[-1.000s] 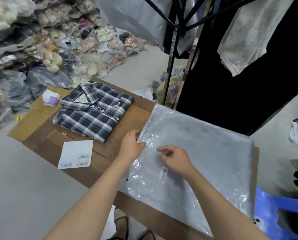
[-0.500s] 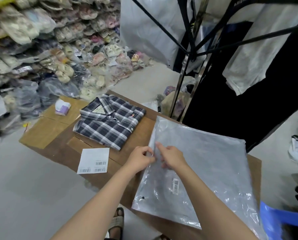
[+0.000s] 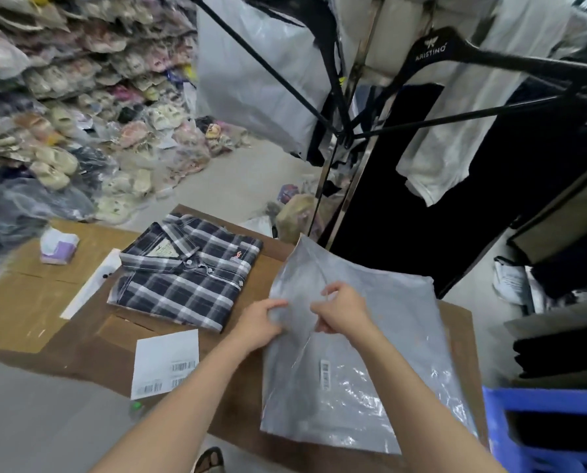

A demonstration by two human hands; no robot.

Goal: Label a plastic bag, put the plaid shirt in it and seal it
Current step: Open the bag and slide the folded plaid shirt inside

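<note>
**Bag Mouth Gripped by Both Hands; Shirt Beside It on the Table**

The table [image 3: 80, 346], covered in brown cardboard, carries all task items; the plastic bag [image 3: 370, 353] lies flat on its right half, its far corner lifted off the surface; the plaid shirt [image 3: 186, 274] lies folded on the table to the left of the bag, collar toward the far edge, apart from the bag and from both hands.

The left hand [image 3: 259, 324] pinches the bag at its left edge; the right hand [image 3: 343, 312] pinches the film just beside it; the two hands sit close together, each closed on the bag near its raised end.

A white label sheet [image 3: 165, 361] with barcode stickers lies on the table near the left forearm, in front of the shirt; a white strip [image 3: 90, 285] lies along the shirt's left side; a small barcode sticker [image 3: 325, 374] is stuck on the bag, below the right hand; a small purple-and-white packet [image 3: 58, 249] rests at the table's far left.
</note>
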